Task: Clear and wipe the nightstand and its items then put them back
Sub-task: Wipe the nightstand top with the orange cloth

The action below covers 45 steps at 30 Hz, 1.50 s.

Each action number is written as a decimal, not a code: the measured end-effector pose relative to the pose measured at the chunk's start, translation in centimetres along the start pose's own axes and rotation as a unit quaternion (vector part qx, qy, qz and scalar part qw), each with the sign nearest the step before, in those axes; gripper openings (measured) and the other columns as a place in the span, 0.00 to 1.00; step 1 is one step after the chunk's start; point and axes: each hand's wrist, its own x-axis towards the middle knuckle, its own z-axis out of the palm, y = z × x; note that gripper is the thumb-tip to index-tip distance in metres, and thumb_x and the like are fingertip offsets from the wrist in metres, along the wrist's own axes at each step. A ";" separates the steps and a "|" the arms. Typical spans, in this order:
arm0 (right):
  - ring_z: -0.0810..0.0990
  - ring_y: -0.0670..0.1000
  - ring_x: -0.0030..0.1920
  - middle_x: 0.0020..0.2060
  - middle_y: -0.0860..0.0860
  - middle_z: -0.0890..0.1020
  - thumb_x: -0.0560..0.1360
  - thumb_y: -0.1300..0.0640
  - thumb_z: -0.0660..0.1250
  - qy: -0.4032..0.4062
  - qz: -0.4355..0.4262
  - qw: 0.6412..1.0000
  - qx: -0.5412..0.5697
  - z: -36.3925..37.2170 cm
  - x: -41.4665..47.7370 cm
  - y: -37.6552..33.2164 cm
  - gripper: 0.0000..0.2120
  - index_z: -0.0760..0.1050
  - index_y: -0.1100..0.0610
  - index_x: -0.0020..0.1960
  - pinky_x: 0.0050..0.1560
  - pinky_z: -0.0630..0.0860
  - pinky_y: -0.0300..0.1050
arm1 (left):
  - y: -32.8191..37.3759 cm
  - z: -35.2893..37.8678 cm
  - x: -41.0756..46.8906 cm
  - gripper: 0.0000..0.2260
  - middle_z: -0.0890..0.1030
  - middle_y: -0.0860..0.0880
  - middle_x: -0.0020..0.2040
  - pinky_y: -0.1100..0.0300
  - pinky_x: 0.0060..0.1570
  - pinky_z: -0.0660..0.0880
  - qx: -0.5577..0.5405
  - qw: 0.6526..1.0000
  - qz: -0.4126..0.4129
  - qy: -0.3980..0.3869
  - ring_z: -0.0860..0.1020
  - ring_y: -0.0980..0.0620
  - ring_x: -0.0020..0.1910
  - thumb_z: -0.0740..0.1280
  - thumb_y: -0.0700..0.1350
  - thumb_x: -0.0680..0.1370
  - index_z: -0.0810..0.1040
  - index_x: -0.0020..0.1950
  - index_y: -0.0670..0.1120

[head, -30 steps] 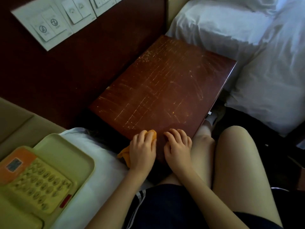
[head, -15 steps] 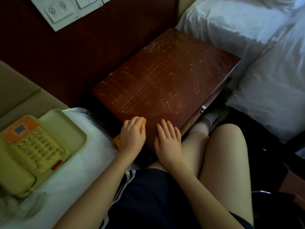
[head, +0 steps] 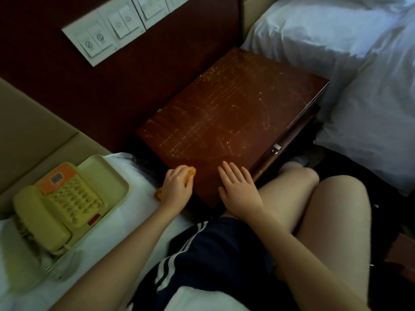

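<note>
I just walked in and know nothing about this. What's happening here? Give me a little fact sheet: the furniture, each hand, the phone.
Furniture: nightstand, scratched dark wooden top
Left hand: grips orange cloth at the top's near left edge
Right hand: flat on the top, fingers straight
Telephone: off the nightstand, lying on the white sheet to the left
Wall: switch panel above

Dim, warm-toned scene. Daylight from the upper right brightens the white bedding [head: 325,37]; the wall panel [head: 157,86] sits in deep shadow. Edges bow; the telephone [head: 60,205] looks slightly blurred.
</note>
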 end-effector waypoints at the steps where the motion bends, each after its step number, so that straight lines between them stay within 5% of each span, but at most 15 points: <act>1: 0.46 0.51 0.75 0.76 0.50 0.50 0.80 0.49 0.50 -0.002 -0.006 1.000 -0.004 -0.1 0.0 0.0 0.27 0.47 0.54 0.76 0.72 0.37 0.49 | 0.0 -0.2 0.4 0.10 0.80 0.48 0.55 0.61 0.49 0.67 -0.002 1.000 -0.020 0.004 0.75 0.45 0.51 0.65 0.40 0.77 0.79 0.57 0.44; 6: 0.46 0.50 0.75 0.76 0.50 0.50 0.80 0.48 0.51 -0.012 -0.011 1.000 -0.020 -0.1 0.6 -0.1 0.28 0.47 0.53 0.76 0.72 0.37 0.48 | 2.5 0.9 2.3 0.11 0.79 0.49 0.57 0.60 0.51 0.69 -0.004 0.999 -0.043 0.009 0.74 0.48 0.53 0.63 0.42 0.78 0.78 0.58 0.45; 15: 0.51 0.50 0.75 0.75 0.50 0.56 0.78 0.52 0.56 0.025 0.048 0.998 0.025 1.7 1.2 -2.4 0.27 0.54 0.55 0.75 0.72 0.40 0.46 | 1.1 0.8 2.2 0.12 0.78 0.50 0.58 0.58 0.53 0.70 -0.018 0.992 0.109 -0.054 0.73 0.49 0.55 0.62 0.43 0.78 0.77 0.60 0.45; 20: 0.53 0.51 0.75 0.75 0.51 0.58 0.79 0.51 0.56 0.064 0.102 0.992 0.023 2.4 0.7 -3.0 0.25 0.58 0.56 0.74 0.72 0.42 0.46 | -2.2 -0.2 1.8 0.10 0.80 0.49 0.55 0.59 0.50 0.70 -0.030 0.998 0.062 -0.003 0.74 0.47 0.51 0.64 0.42 0.77 0.79 0.57 0.45; 26: 0.56 0.52 0.74 0.74 0.52 0.60 0.79 0.52 0.58 0.101 0.126 0.987 0.006 2.0 0.1 -3.7 0.24 0.61 0.56 0.73 0.72 0.45 0.48 | 2.0 1.1 3.8 0.12 0.77 0.47 0.59 0.58 0.54 0.68 -0.040 0.998 0.051 -0.015 0.73 0.47 0.55 0.60 0.42 0.79 0.76 0.61 0.44; 35: 0.58 0.53 0.74 0.73 0.52 0.62 0.78 0.53 0.59 0.102 0.156 0.982 -0.015 2.0 0.2 -3.7 0.24 0.61 0.56 0.73 0.72 0.47 0.48 | 1.3 1.4 2.5 0.12 0.78 0.50 0.58 0.57 0.53 0.69 -0.053 0.985 0.156 -0.044 0.73 0.48 0.54 0.61 0.43 0.79 0.77 0.60 0.46; 45: 0.52 0.50 0.75 0.75 0.50 0.57 0.80 0.51 0.55 0.086 0.157 0.984 -0.025 2.4 0.9 -4.4 0.24 0.57 0.54 0.75 0.72 0.42 0.46 | 0.9 1.0 4.2 0.12 0.75 0.46 0.61 0.58 0.54 0.68 -0.059 0.997 0.047 -0.024 0.71 0.47 0.57 0.60 0.44 0.79 0.77 0.60 0.44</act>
